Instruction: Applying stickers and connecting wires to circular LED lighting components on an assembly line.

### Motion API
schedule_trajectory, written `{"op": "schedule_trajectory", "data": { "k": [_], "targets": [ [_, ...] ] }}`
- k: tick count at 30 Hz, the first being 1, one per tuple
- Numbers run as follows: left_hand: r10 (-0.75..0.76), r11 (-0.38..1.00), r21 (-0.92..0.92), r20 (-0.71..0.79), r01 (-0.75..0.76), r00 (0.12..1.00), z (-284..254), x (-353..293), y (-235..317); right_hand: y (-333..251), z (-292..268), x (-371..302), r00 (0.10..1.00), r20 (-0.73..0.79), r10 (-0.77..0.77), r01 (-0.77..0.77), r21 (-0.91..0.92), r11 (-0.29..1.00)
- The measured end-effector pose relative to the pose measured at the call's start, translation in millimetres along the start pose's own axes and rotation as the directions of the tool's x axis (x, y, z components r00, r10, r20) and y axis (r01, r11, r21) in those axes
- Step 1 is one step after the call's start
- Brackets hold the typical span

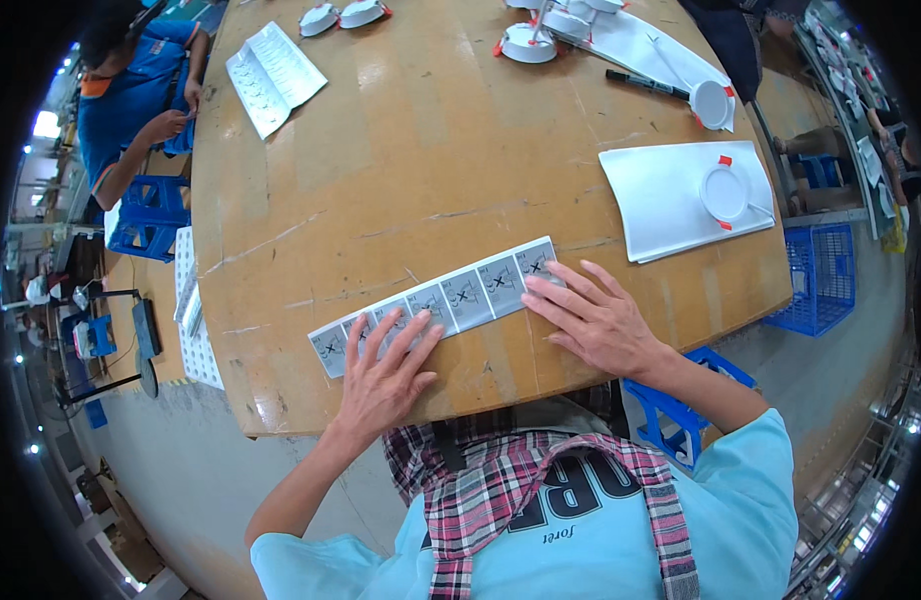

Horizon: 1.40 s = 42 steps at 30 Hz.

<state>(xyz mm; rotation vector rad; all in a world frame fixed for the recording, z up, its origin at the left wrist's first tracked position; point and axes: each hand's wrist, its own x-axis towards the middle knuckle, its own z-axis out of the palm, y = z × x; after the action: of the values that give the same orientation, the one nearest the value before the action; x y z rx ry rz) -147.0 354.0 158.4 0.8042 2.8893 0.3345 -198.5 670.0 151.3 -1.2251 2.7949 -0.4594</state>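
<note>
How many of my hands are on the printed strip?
2: your left hand lies over the left half of the printed strip, your right hand at its right end.

There were one left hand (386, 375), one right hand (606, 325), one strip (481, 290), one table (381, 170), one marker (648, 85), one crate (819, 280) and three lots of paper (666, 205). Four white fittings (724, 192) stood clear; a further cluster (530, 43) overlapped too much to count.
</note>
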Motion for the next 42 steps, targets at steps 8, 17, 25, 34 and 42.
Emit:
{"op": "schedule_trajectory", "data": {
  "k": [8, 17, 25, 34, 42],
  "targets": [
    [-0.004, 1.0, 0.028, 0.028, 0.003, 1.0, -5, -4, -10, -1, -18, -45, 0.992, -0.04, 0.12, -0.123, -0.073, 0.99],
    [0.062, 0.998, 0.021, -0.088, -0.061, 0.994, 0, 27, 14, 46, -45, 71, 0.742, -0.482, 0.467, -0.209, 0.496, 0.843],
    [0.167, 0.971, -0.139, -0.181, -0.193, 0.969, -11, 63, 14, 175, -44, 218, 0.392, -0.836, 0.383, -0.462, 0.181, 0.868],
    [0.291, 0.923, -0.228, -0.114, -0.311, 0.95, 19, 79, 1, 88, -65, 213, 0.913, -0.306, 0.271, 0.123, 0.839, 0.531],
    [0.461, 0.755, -0.392, -0.255, -0.526, 0.85, 35, 88, 22, 34, -31, 210, 0.991, 0.12, -0.054, -0.093, 0.929, 0.358]
  ]
}}
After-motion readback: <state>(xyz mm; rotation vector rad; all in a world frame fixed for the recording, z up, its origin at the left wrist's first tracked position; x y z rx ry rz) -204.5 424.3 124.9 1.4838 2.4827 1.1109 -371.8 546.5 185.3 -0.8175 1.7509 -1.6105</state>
